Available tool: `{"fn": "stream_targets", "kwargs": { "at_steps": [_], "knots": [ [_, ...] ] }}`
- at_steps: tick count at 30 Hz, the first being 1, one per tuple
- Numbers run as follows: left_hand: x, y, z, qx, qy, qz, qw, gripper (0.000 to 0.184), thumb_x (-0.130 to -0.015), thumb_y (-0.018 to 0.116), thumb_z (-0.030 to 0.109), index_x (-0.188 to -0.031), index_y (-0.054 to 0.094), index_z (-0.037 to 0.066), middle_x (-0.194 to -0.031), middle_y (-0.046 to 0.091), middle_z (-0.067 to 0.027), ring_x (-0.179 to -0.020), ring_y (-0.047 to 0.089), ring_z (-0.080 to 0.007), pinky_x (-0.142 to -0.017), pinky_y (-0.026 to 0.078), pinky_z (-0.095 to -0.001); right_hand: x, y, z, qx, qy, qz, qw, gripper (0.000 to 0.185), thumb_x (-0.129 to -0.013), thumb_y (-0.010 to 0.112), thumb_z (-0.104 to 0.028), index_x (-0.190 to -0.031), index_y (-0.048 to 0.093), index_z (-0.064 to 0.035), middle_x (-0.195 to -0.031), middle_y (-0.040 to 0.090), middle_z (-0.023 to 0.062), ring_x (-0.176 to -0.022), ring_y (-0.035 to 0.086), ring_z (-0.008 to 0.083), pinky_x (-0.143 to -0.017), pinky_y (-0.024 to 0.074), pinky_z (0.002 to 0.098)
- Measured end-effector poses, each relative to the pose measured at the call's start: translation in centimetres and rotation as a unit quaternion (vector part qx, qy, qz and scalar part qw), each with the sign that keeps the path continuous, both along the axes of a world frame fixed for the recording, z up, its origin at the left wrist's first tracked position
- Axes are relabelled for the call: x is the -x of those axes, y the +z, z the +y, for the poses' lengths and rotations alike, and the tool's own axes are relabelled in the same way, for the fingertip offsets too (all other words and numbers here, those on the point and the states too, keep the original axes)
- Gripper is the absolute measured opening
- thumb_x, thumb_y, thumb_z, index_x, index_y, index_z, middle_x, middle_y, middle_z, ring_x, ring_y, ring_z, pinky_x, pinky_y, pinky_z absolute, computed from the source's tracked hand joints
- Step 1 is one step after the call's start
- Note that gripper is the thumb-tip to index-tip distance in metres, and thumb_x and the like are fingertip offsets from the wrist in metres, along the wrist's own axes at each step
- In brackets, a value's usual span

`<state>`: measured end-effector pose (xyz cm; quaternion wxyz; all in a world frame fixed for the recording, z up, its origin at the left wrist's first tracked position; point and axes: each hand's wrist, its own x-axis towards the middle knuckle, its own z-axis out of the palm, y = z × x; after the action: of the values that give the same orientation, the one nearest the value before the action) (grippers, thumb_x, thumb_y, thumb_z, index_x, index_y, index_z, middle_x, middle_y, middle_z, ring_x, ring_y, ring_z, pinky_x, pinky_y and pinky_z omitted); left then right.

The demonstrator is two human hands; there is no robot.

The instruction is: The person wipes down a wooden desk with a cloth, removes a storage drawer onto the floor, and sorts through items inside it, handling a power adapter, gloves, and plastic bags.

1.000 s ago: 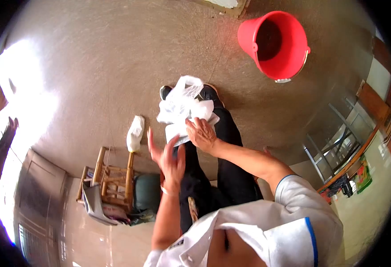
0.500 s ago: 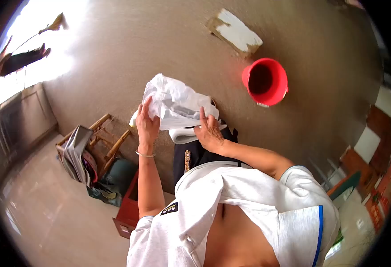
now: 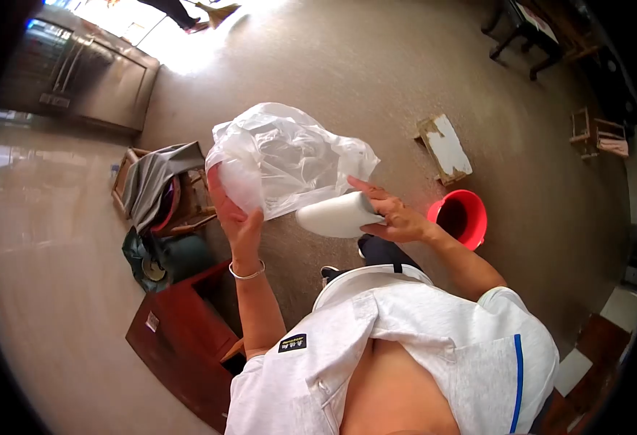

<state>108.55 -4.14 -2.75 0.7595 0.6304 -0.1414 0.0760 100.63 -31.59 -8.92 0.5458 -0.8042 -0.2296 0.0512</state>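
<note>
Bag [image 3: 289, 156] translucent white; roll [image 3: 337, 217] plain white; bucket [image 3: 476, 219] red.

The brown floor [image 3: 347, 87] carries 1 red bucket [image 3: 476, 221], just right of the right hand [image 3: 398, 217]; 1 low white-topped stand [image 3: 447, 145], ahead and right of that hand; 1 wooden chair [image 3: 188, 214], left of the left hand [image 3: 237, 226].

A blue stripe [image 3: 519, 384] marks the pale shirt [image 3: 413, 308].

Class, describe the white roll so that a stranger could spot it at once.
Find the red bucket on the floor, then look left to the right hand. That hand holds the white roll. It is smooth and opaque, unlike the crinkled, translucent plastic bag just above it in view.
</note>
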Motion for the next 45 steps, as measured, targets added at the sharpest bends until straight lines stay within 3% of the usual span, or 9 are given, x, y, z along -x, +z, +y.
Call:
{"fn": "stream_targets", "kwargs": {
  "at_steps": [7,12,17,21,29,33,37,41,45],
  "knots": [
    [8.0,3.6,9.6,-0.13,0.112,-0.098,0.98,0.089,-0.063,0.054,0.0,-0.144,0.019,0.001,-0.145,0.027,-0.0137,-0.131,0.031,-0.0245,-0.108,0.025,-0.0354,2.5,7.1,7.1,-0.165,0.155,0.178,0.958,0.058,-0.078,0.067,-0.006,-0.131,0.044,-0.0073,-0.131,0.047,0.0125,-0.117,0.048,0.0218,-0.097,0.0389,0.0331],
    [14.3,7.0,14.7,-0.343,0.053,-0.161,0.924,0.077,-0.065,0.054,0.003,-0.136,0.028,-0.01,-0.139,0.037,-0.0232,-0.128,0.038,-0.0339,-0.108,0.026,-0.0403,3.0,9.2,15.0,-0.221,0.158,0.348,0.897,0.079,-0.076,0.068,-0.01,-0.143,0.026,-0.0093,-0.123,0.052,0.0118,-0.109,0.053,0.0212,-0.093,0.0439,0.0335],
    [20.6,6.4,19.2,-0.395,-0.004,-0.143,0.908,0.071,-0.067,0.055,0.008,-0.131,0.035,-0.013,-0.135,0.041,-0.0257,-0.125,0.038,-0.0403,-0.107,0.027,-0.0444,0.3,3.9,21.3,-0.539,0.101,0.503,0.668,0.053,-0.084,0.065,-0.018,-0.129,0.043,-0.0051,-0.117,0.057,0.0177,-0.106,0.058,0.0285,-0.094,0.0492,0.0441],
    [23.6,4.9,17.9,-0.444,0.078,-0.224,0.864,0.074,-0.069,0.063,0.011,-0.135,0.035,-0.005,-0.133,0.042,-0.0246,-0.12,0.042,-0.0414,-0.105,0.03,-0.0447,1.5,5.0,29.9,-0.62,-0.011,0.388,0.682,0.047,-0.089,0.058,-0.025,-0.127,0.043,-0.0033,-0.126,0.051,0.0137,-0.115,0.052,0.0251,-0.099,0.0444,0.044],
    [33.6,0.4,23.3,-0.305,0.275,-0.174,0.895,0.052,-0.067,0.072,0.0,-0.118,0.058,0.005,-0.109,0.062,-0.0109,-0.098,0.054,-0.0292,-0.086,0.045,-0.0367,7.0,4.4,45.8,-0.44,0.142,0.458,0.759,0.043,-0.085,0.06,-0.024,-0.121,0.049,-0.0042,-0.122,0.054,0.0134,-0.117,0.05,0.0266,-0.1,0.0414,0.0444],
    [36.8,3.7,22.7,-0.409,0.455,-0.168,0.773,0.039,-0.064,0.075,0.003,-0.1,0.063,0.014,-0.083,0.066,-0.001,-0.076,0.052,-0.0231,-0.07,0.042,-0.0329,8.4,5.0,47.6,-0.314,0.203,0.475,0.797,0.041,-0.083,0.061,-0.024,-0.118,0.052,-0.0046,-0.12,0.055,0.0133,-0.117,0.049,0.0274,-0.101,0.0398,0.0446],
    [38.8,3.4,21.7,-0.389,0.544,-0.243,0.703,0.033,-0.066,0.074,0.006,-0.095,0.062,0.016,-0.078,0.061,0.0022,-0.076,0.051,-0.0197,-0.069,0.036,-0.0341,9.2,4.8,47.3,-0.12,0.294,0.422,0.849,0.039,-0.081,0.062,-0.023,-0.115,0.055,-0.0051,-0.118,0.057,0.0132,-0.118,0.048,0.0282,-0.101,0.0383,0.0448],
    [39.9,6.1,19.7,-0.408,0.582,-0.075,0.699,0.035,-0.062,0.073,0.004,-0.093,0.063,0.017,-0.073,0.053,0.0019,-0.073,0.049,-0.0197,-0.07,0.036,-0.0351,9.3,5.3,44.9,0.149,0.419,0.143,0.884,0.037,-0.079,0.064,-0.023,-0.112,0.058,-0.0055,-0.115,0.058,0.013,-0.119,0.047,0.029,-0.102,0.0368,0.045],
    [39.9,5.2,19.9,-0.386,0.636,-0.049,0.666,0.035,-0.058,0.072,0.004,-0.09,0.065,0.016,-0.07,0.049,0.0013,-0.069,0.048,-0.0204,-0.071,0.037,-0.0354,8.5,8.6,42.5,0.28,0.567,-0.309,0.71,0.033,-0.078,0.064,-0.024,-0.106,0.062,-0.0071,-0.113,0.06,0.0114,-0.119,0.046,0.0283,-0.103,0.0334,0.0468]
  ]
}}
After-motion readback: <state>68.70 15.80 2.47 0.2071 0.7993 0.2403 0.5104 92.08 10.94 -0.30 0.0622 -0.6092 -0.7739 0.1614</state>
